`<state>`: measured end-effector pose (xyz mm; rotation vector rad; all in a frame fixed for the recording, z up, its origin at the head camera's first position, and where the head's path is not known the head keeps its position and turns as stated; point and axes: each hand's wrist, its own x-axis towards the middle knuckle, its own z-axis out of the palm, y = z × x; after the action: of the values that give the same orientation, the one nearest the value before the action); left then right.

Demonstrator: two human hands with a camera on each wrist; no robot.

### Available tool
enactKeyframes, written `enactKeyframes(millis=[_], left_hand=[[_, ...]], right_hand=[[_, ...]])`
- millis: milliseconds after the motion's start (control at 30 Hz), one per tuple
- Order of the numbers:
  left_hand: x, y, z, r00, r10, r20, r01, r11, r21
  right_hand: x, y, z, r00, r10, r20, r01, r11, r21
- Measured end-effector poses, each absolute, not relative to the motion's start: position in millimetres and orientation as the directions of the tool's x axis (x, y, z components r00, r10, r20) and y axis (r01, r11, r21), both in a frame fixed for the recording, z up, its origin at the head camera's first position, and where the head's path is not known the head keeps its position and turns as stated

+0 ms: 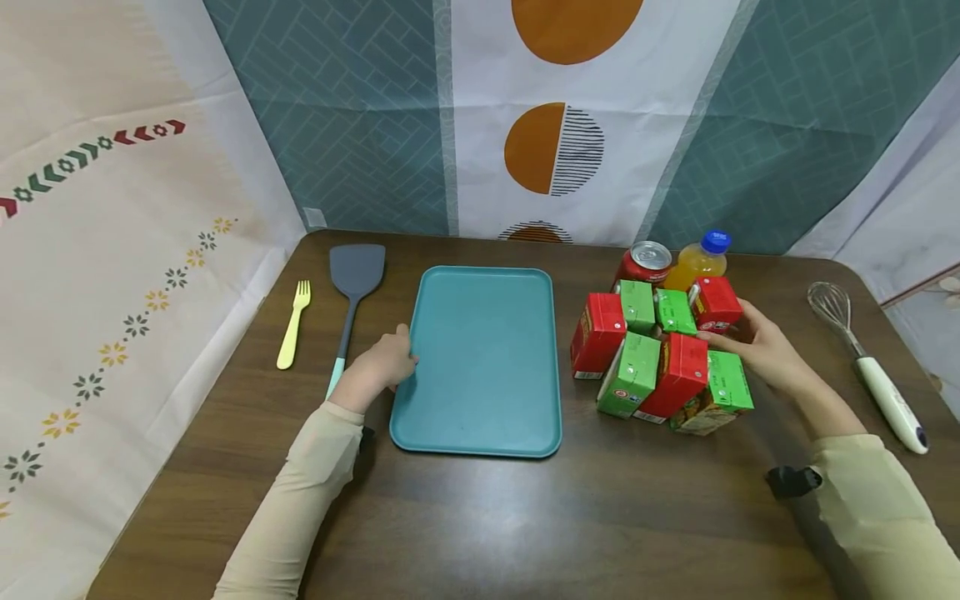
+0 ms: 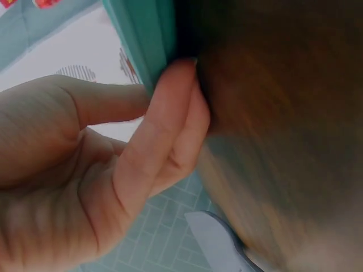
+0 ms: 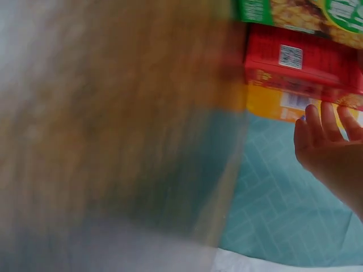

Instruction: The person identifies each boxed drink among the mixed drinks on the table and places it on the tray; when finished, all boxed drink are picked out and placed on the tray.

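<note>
My left hand (image 1: 382, 360) pinches the left rim of a teal tray (image 1: 480, 367) that lies on the table. In the left wrist view, the thumb and fingers (image 2: 164, 119) meet around the tray's edge (image 2: 144, 34). At the back right of a group of boxes, my right hand (image 1: 772, 354) is beside a red box (image 1: 716, 302). Its fingers (image 3: 329, 122) look loosely extended near that box in the right wrist view; firm contact cannot be made out. Several more red and green boxes (image 1: 637, 367) stand close together to its left and front.
Behind the boxes stand a red can (image 1: 647, 258) and a bottle of orange drink (image 1: 697, 265) with a blue cap. A whisk (image 1: 862, 358) lies at the right. On the left are a spatula (image 1: 352, 292) and a yellow fork (image 1: 294, 325).
</note>
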<state>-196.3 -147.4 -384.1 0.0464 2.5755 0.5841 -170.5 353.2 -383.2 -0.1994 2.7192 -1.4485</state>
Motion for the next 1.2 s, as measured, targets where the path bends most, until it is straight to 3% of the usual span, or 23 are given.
enactKeyframes(millis=[400, 600, 833, 1200], left_hand=[[-201.9, -158.2, -381.9, -0.837, 0.248, -0.488, -0.009, 0.885, 0.465], [-204.9, -158.4, -382.6, -0.815, 0.263, -0.516, -0.001, 0.89, 0.456], [-204.9, -159.0, -381.8, -0.811, 0.269, -0.519, -0.006, 0.884, 0.468], [-202.2, -158.4, -379.5, -0.817, 0.271, -0.51, -0.003, 0.881, 0.472]], right_hand=[[-179.2, 352.2, -381.0, -0.985, -0.165, 0.046, -0.117, 0.449, -0.886], [-177.5, 349.2, -379.3, -0.995, -0.08, 0.055, -0.088, 0.514, -0.853], [-169.2, 355.8, -377.8, -0.999, -0.013, 0.044, -0.045, 0.487, -0.872], [-147.2, 365.3, -351.0, -0.975, 0.163, 0.154, -0.05, 0.512, -0.857]])
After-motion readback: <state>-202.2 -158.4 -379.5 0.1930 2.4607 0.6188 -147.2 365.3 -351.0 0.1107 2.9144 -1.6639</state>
